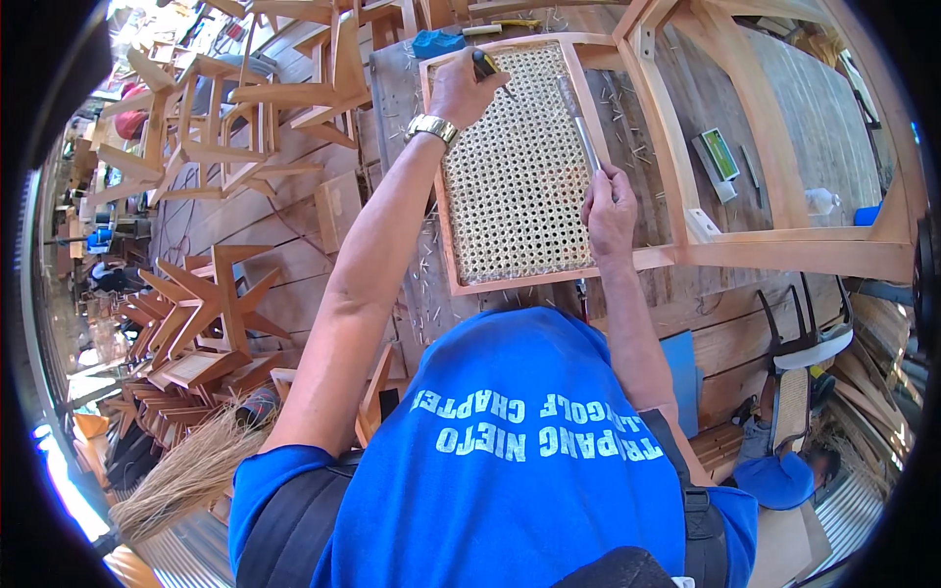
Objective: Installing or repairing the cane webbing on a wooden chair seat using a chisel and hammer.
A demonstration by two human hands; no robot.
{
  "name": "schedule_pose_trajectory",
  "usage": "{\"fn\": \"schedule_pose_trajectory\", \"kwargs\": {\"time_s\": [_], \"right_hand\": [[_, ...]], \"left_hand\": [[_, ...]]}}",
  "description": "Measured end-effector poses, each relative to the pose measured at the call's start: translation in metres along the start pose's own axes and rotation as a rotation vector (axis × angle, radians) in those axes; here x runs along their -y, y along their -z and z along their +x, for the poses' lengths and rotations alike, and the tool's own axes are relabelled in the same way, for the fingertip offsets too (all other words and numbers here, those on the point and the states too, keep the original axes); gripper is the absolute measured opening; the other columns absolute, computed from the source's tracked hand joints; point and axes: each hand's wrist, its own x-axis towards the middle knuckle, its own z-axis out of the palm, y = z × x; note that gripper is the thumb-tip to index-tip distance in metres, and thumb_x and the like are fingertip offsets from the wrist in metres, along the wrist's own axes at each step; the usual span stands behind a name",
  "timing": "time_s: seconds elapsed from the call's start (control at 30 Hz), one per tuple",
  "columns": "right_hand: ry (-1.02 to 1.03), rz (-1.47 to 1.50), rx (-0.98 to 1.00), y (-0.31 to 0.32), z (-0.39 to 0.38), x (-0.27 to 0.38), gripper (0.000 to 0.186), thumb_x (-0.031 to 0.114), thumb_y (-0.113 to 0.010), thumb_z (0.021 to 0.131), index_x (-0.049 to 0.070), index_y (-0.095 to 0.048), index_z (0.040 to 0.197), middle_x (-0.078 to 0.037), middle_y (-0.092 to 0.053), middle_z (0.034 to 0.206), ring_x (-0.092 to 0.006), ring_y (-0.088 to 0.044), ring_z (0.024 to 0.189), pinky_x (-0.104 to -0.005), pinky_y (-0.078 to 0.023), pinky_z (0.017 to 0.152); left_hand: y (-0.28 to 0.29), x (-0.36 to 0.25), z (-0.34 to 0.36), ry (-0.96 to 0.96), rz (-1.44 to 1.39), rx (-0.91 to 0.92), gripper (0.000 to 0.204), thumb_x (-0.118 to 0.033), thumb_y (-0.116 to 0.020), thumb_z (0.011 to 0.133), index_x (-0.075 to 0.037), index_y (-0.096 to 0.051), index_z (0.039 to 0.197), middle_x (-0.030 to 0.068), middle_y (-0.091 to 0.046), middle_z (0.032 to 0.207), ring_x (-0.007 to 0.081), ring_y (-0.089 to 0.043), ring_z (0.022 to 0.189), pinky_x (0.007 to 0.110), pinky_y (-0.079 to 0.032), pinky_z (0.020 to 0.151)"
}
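Observation:
A woven cane panel (505,186) in a pale wooden chair frame (671,147) lies on a weathered workbench (397,196). At the panel's upper left corner, my left hand (461,90), with a watch on the wrist, is closed on a yellow-and-black handled tool (484,65), whose thin tip points down over the weave. My right hand (610,206), by the panel's right rail, grips a long slim metal tool (578,122) reaching up along the cane. Small pale splinters are scattered on the bench around the frame.
Stacked unfinished chairs (216,304) fill the left, above a straw-like bundle (191,465). A blue object (438,44) sits beyond the panel. A green-and-white box (716,162) and clear bottle (821,202) are inside the frame's opening. Another person (774,475) is at lower right.

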Motion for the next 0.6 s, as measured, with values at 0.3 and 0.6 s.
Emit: {"fn": "schedule_pose_trajectory", "kwargs": {"time_s": [0.3,0.6], "right_hand": [[0.068,-0.121,0.027,-0.007,0.007,-0.001,0.022,0.014,-0.049,0.103,0.000,-0.058,0.118,0.004,-0.049,0.068,-0.0021,-0.041,0.050,-0.0184,-0.033,0.042],[-0.107,0.075,0.025,0.072,-0.039,0.022,0.027,0.013,-0.047,0.104,0.000,-0.054,0.127,0.002,-0.044,0.066,-0.0050,-0.036,0.047,-0.0209,-0.029,0.042]], "left_hand": [[-0.003,-0.007,-0.006,-0.009,-0.003,0.166,0.058,-0.039,-0.080,0.080,-0.005,-0.062,0.123,0.0209,-0.071,0.091,0.0374,-0.068,0.086,0.045,-0.053,0.076],[0.034,-0.014,-0.046,0.078,-0.118,0.155,0.043,-0.041,-0.081,0.081,-0.003,-0.066,0.095,0.0094,-0.070,0.076,0.0181,-0.066,0.067,0.033,-0.052,0.065]]}}
